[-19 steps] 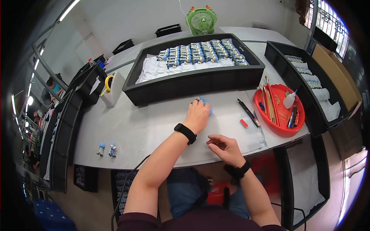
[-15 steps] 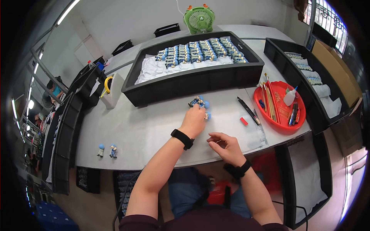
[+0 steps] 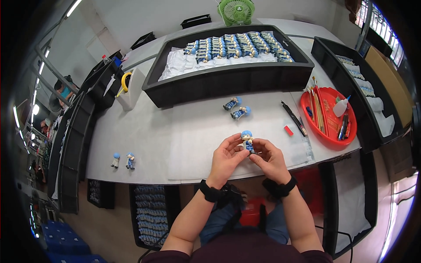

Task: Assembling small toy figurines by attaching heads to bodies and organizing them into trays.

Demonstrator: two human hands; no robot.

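Observation:
A small blue-haired figurine [image 3: 247,139] in a blue outfit stands upright between my two hands, close to the table's front edge. My left hand [image 3: 229,158] grips it from one side with thumb and fingers. From the other side my right hand [image 3: 270,160] pinches it low down. Beyond my hands, two similar figurines, one farther [image 3: 232,103] and one nearer [image 3: 240,113], lie on the white table [image 3: 193,136]. Two more figurines stand at the left front, one pale-bodied [image 3: 115,160] and one blue [image 3: 130,161].
A black tray [image 3: 228,79] holding rows of figurines crosses the back. To the right are a red basin [image 3: 322,136] of brushes and pens, a black pen-like tool [image 3: 293,116] and a red block [image 3: 288,130]. A tape dispenser [image 3: 130,94] stands left.
My left hand has drawn back toward me with a figurine, leaving two lying near the tray. My right hand has come up to it and now holds it too.

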